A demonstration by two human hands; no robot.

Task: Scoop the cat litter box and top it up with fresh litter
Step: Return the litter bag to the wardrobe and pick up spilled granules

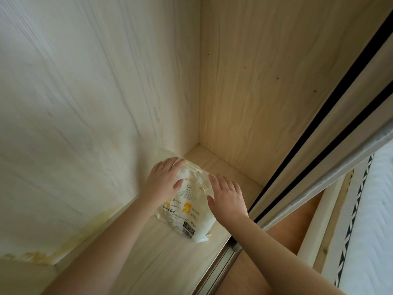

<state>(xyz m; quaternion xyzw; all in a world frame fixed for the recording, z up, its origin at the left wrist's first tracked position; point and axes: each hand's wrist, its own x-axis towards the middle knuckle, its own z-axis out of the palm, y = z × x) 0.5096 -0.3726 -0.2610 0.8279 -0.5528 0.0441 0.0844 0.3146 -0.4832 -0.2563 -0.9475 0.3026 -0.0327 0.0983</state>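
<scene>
Neither grip has closed: the left hand [164, 177] and right hand [226, 195] lie open-fingered on the litter bag [187, 206] on the wardrobe floor [161, 262]. Scooping and topping-up both seemingly remain.

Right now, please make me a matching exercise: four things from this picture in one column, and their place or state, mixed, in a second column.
1. left hand
2. right hand
3. litter bag
4. sliding door

a. lies on the wooden cupboard floor
b. flat on the bag's far end
c. stands at the right, dark-edged
d. open, over the bag's right edge

Pairs: 1-b, 2-d, 3-a, 4-c
</scene>
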